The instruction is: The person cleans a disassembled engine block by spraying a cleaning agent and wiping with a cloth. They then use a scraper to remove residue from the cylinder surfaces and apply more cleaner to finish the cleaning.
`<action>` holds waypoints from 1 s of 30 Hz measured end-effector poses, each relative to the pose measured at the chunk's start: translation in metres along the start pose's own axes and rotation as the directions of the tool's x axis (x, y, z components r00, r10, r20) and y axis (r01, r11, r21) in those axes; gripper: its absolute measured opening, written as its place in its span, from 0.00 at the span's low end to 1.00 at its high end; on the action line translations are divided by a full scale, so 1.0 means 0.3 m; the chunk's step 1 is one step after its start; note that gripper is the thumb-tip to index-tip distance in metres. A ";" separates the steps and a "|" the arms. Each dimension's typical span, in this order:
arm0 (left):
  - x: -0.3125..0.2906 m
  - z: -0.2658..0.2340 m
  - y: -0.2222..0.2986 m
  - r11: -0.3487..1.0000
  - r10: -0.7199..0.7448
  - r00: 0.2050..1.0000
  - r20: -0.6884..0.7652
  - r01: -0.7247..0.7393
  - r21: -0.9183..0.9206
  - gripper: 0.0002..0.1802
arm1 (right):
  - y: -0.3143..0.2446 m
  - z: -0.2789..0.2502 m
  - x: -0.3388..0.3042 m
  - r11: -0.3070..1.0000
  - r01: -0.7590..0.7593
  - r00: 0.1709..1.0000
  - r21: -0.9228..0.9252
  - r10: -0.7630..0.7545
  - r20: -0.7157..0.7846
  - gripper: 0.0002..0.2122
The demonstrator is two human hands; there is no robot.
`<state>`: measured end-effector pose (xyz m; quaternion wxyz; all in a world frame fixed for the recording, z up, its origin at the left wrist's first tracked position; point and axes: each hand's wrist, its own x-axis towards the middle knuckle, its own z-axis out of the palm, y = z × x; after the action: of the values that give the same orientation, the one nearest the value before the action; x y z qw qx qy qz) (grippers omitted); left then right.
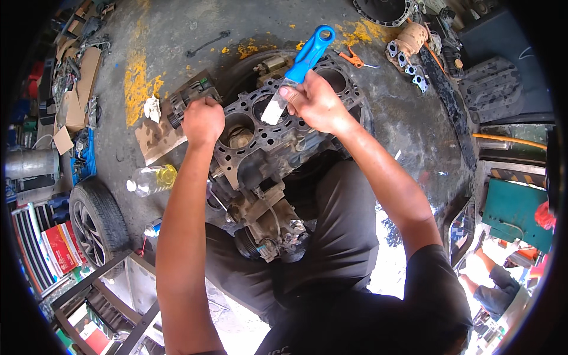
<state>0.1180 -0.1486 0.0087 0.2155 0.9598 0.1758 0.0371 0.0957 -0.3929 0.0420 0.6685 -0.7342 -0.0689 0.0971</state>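
Observation:
An engine block [266, 151] with a flat, grimy top face and round cylinder bores stands on the floor between my legs. Over its far right part, my right hand [319, 103] grips a scraper [309, 56] by the blade's root, thumb on the blade. Its blue handle, with a ring end, points up and away; the pale flat blade points down toward a middle bore. At the block's left end, my left hand [203, 120] is closed in a fist beside an open bore [238, 130]. Whatever those fingers hold, if anything, is hidden.
An alternator-like part [192, 92] lies on stained cardboard [157, 141] to the left, near a crumpled white rag [152, 109] and a bottle of yellow liquid [155, 180]. Orange-handled pliers [353, 58] lie beyond the block. A wheel [97, 219] stands at left.

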 end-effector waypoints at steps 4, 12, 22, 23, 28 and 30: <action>0.005 -0.006 -0.005 1.000 0.002 1.000 -0.001 -0.002 0.000 0.21 | -0.032 -0.054 0.012 0.991 -0.069 0.998 -0.114 0.069 0.001 0.09; 0.006 -0.007 -0.010 1.000 -0.014 0.999 0.036 0.014 0.003 0.22 | -0.017 -0.065 0.040 0.999 0.028 0.996 -0.042 -0.024 0.080 0.07; 0.005 -0.011 -0.001 1.000 -0.010 0.999 0.043 0.009 0.024 0.22 | 0.052 -0.090 0.058 0.988 -0.024 0.997 0.149 0.013 0.074 0.07; 0.008 -0.006 -0.001 1.000 -0.007 0.999 0.035 0.006 0.019 0.22 | 0.052 -0.107 0.060 0.990 -0.043 0.997 0.132 0.035 0.065 0.07; 0.006 0.000 -0.004 0.999 -0.003 0.999 0.037 0.002 0.036 0.22 | 0.040 -0.102 0.047 0.988 -0.098 0.995 0.119 0.095 0.030 0.07; 0.004 -0.001 -0.005 0.999 -0.006 0.999 0.033 0.005 0.040 0.22 | 0.065 -0.110 0.050 0.985 -0.052 0.998 0.162 0.057 -0.022 0.08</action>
<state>0.1186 -0.1469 0.0083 0.1995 0.9639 0.1755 0.0170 0.1173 -0.4231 0.0248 0.7235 -0.6806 -0.0318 0.1109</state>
